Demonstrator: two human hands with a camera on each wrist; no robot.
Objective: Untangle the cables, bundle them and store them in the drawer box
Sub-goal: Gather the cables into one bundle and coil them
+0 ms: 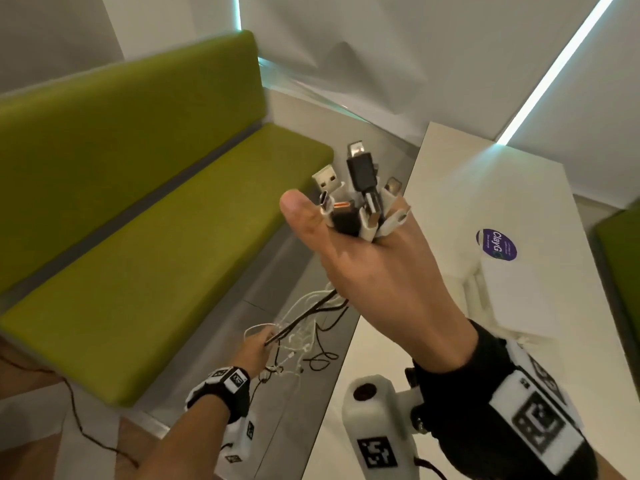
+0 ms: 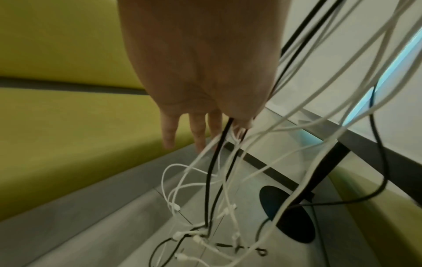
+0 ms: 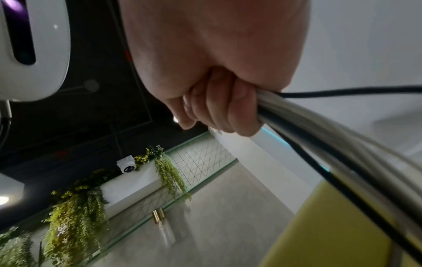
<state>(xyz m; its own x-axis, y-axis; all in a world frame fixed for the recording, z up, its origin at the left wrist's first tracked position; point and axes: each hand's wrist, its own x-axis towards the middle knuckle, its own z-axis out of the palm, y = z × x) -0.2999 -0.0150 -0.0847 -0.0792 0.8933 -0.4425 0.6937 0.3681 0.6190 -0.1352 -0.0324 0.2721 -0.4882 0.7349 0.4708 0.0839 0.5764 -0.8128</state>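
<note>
I'm holding my right hand [image 1: 374, 268] up at centre frame, fingers clenching the cables [image 1: 311, 327] just below their plugs [image 1: 360, 195] (USB ends fanning out above my thumb). The black and white strands are hanging down to my left hand [image 1: 254, 348] at lower centre, which is pinching a few between thumb and forefinger, other fingers [image 2: 169, 130] loosely extended. The loose ends are dangling below it, over the grey floor beside the green bench [image 1: 145, 237]. The white table [image 1: 519, 209] is sitting at right.
</note>
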